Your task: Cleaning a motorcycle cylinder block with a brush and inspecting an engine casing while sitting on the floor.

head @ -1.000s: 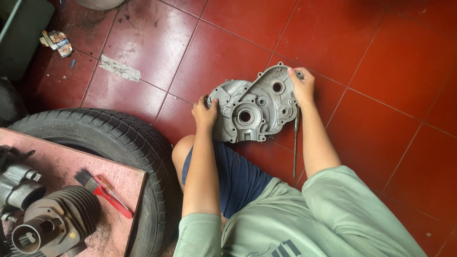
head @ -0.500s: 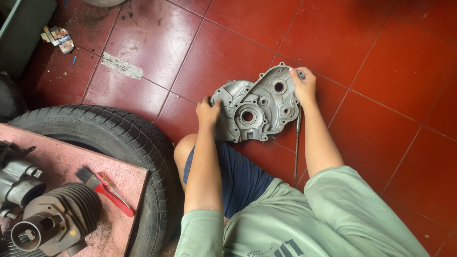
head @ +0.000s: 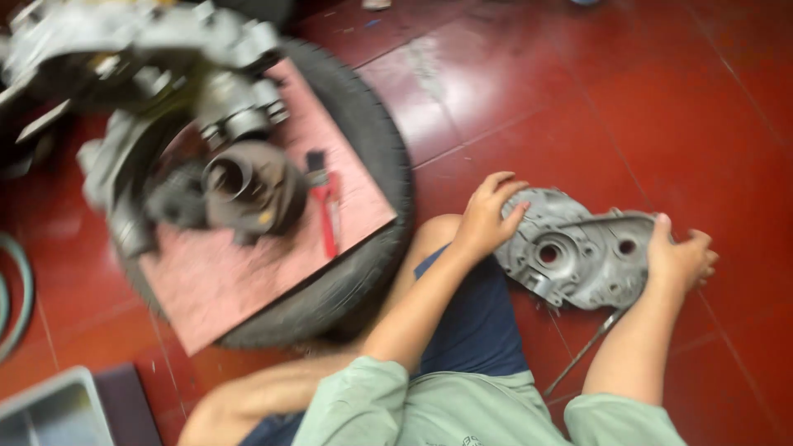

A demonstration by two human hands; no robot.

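- Your left hand and right hand grip the grey engine cover at its nine and three o'clock edges.
- Its long axis runs between them; fingers curl over the rims.

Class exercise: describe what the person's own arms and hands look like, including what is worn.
Both forearms are bare. The left hand and right hand wear no gloves, and no rings or watch show. Short pale green sleeves cover the upper arms.

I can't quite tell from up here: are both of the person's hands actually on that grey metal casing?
Touching. The head view shows the left hand spread over one edge of the grey metal casing and the right hand gripping the opposite edge.
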